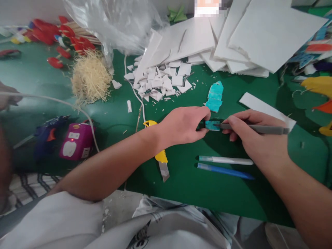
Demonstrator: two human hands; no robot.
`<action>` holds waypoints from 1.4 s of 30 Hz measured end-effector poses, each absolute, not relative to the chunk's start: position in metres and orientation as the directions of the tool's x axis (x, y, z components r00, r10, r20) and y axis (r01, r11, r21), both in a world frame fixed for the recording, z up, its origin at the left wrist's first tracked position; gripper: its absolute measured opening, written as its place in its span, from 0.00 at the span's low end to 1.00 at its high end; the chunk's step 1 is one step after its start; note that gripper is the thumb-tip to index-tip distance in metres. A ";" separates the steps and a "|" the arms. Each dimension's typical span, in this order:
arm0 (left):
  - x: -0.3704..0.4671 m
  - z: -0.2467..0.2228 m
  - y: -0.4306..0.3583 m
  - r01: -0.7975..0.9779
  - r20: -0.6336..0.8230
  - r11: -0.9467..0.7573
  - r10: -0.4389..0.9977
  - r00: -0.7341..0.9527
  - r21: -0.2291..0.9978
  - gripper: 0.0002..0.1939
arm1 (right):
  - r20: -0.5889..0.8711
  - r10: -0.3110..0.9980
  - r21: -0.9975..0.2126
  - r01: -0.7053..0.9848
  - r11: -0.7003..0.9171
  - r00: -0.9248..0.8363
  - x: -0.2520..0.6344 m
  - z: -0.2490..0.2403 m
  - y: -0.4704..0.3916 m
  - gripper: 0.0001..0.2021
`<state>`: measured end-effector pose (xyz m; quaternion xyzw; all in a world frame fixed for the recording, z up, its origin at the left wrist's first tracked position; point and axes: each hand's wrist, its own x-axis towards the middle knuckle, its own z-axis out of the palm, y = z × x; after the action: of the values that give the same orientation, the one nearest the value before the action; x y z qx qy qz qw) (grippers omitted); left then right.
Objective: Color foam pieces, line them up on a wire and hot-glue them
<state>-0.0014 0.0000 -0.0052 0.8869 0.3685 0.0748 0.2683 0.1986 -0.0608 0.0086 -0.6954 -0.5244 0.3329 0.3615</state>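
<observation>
1. My left grip (185, 124) is pinched nearly closed, thumb and fingertips on the left end of a small turquoise piece (212, 125). The piece sits between my two hands; I cannot tell whether its underside touches the table (186, 193).
2. My right grip (259, 141) is closed around a grey pen (269, 130), tip at the right end of that piece, the barrel's back end jutting out to the right past my hand.
3. Just beyond my left fingertips lies a larger turquoise piece (215, 97), ragged-edged, leaving little room there.
4. Beyond my right grip a white foam strip (267, 109) slants, its nearer end just past my hand.
5. Toward my body from the right grip, a white pen (228, 160) and a blue pen (225, 171) lie side by side; from them, open green surface runs to the near edge.
6. A yellow utility knife (161, 155) lies partly beneath my left wrist, its bared blade pointing toward that edge.
7. Farther out from my left grip, foam scraps (162, 81) are heaped, and foam sheets (272, 34) wall off the far side beyond both hands.
</observation>
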 end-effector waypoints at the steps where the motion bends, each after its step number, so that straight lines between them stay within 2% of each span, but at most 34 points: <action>1: -0.002 -0.005 0.000 0.607 -0.058 -0.588 0.691 0.721 0.535 0.09 | -0.082 0.970 -0.848 0.494 -0.189 0.231 0.198 0.009 -0.060 0.09; 14: -0.003 -0.007 0.004 0.581 -0.044 -0.571 0.690 0.722 0.580 0.08 | -0.022 0.981 -0.891 0.441 -0.106 0.193 0.197 0.006 -0.061 0.05; 25: -0.002 -0.008 0.002 0.591 -0.033 -0.579 0.698 0.715 0.562 0.09 | -0.041 0.974 -0.868 0.475 -0.145 0.222 0.192 0.007 -0.060 0.03; 31: -0.002 -0.007 0.002 0.596 -0.037 -0.578 0.700 0.713 0.558 0.09 | -0.042 0.974 -0.867 0.476 -0.146 0.223 0.192 0.007 -0.059 0.04; 36: -0.002 -0.007 0.002 0.608 -0.052 -0.577 0.701 0.711 0.545 0.10 | -0.113 0.983 -0.861 0.480 -0.169 0.143 0.195 0.008 -0.060 0.10; 42: -0.001 -0.006 0.002 0.615 -0.062 -0.566 0.706 0.706 0.549 0.09 | -0.071 0.967 -0.905 0.391 -0.166 0.246 0.194 0.009 -0.059 0.08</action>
<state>-0.0013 0.0018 -0.0055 0.8811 0.3748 0.0821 0.2763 0.1943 -0.0592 0.0087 -0.6767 -0.5018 0.3538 0.4064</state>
